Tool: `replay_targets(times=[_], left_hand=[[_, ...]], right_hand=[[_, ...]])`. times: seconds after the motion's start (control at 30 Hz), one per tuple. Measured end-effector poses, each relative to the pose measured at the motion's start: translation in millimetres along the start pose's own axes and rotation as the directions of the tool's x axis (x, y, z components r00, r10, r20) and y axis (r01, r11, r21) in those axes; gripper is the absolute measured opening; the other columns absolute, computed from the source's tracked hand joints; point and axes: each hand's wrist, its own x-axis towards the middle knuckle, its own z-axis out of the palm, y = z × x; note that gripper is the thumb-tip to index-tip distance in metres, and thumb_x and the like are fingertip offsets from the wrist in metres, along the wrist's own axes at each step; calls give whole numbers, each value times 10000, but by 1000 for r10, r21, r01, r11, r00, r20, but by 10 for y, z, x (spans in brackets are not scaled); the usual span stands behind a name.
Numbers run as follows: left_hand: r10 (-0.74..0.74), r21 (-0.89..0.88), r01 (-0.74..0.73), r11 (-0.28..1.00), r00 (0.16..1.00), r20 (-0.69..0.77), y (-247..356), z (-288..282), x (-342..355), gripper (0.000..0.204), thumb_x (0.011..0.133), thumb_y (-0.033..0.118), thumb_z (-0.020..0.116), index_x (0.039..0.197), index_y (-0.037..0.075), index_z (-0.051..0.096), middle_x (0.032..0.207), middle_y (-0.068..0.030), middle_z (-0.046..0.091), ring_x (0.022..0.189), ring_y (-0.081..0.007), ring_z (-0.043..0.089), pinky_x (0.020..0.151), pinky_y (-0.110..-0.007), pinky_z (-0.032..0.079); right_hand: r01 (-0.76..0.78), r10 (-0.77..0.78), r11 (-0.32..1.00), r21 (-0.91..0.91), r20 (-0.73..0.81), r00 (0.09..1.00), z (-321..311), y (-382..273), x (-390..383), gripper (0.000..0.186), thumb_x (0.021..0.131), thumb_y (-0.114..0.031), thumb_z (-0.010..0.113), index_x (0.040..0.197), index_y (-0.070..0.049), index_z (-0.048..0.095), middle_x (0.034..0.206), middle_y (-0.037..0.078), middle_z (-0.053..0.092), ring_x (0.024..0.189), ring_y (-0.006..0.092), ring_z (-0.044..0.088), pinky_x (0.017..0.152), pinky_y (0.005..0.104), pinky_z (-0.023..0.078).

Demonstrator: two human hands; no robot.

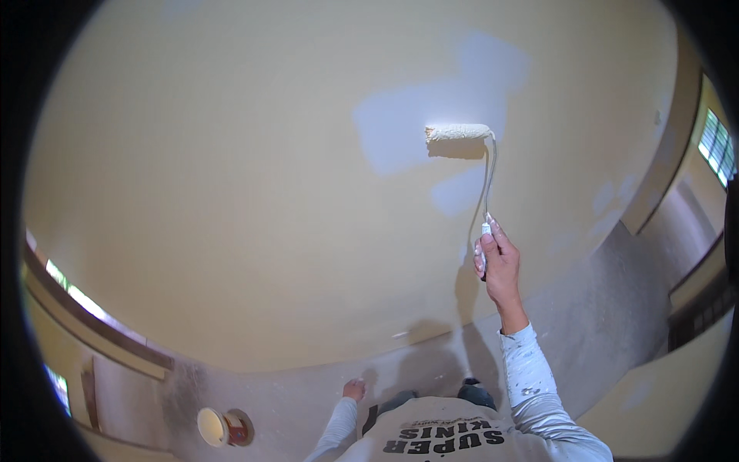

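Observation:
My right hand (499, 262) is raised before the wall and wrapped round the handle of a paint roller (459, 132). The roller's fluffy cover is off-white, and a bent metal rod joins it to the handle. It lies level, at or very near the cream wall (254, 177), with its shadow right beneath. Pale bluish-white patches (392, 127) mark the wall around the roller. White paint smears show on my right fingers and sleeve. Low at my left side hangs my left hand (354, 390), away from the roller; its fingers are too small to make out.
On the grey floor (308, 385) to my left stands a round bucket (213, 427) with a pale inside, beside a brownish-red round thing (242, 427). Windows (716, 146) show at the far right and left edges. My feet are close to the wall's base.

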Motion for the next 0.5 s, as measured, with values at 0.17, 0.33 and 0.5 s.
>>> replay_targets(times=[0.17, 0.33, 0.5], left_hand=[[-386, -55, 385, 921, 923, 0, -1515, 249, -1341, 348, 979, 230, 560, 1292, 84, 599, 1018, -117, 709, 753, -250, 672, 634, -423, 568], [-494, -57, 495, 867, 869, 31, -2515, 512, -2438, 365, 1011, 261, 488, 1296, 77, 623, 1174, -148, 715, 911, -299, 696, 751, -474, 568], [-55, 665, -57, 745, 988, 146, -2974, 790, -2781, 407, 1005, 332, 470, 1213, 62, 692, 1237, -147, 713, 1095, -321, 699, 927, -474, 545]], right_hand=[[7, -12, 999, 34, 140, 990, 26, -604, -337, 477, 1077, -236, 542, 1503, -32, 470, 814, 0, 536, 590, 49, 456, 482, 199, 387], [-16, 22, 999, -27, 232, 972, 29, -914, -454, 467, 1089, -237, 512, 1495, -12, 469, 834, -2, 538, 622, 48, 450, 522, 192, 398], [-96, 98, 995, -20, 215, 972, -271, -179, -1051, 443, 1097, -212, 481, 1486, -3, 476, 810, -21, 528, 626, 38, 447, 528, 188, 398]])
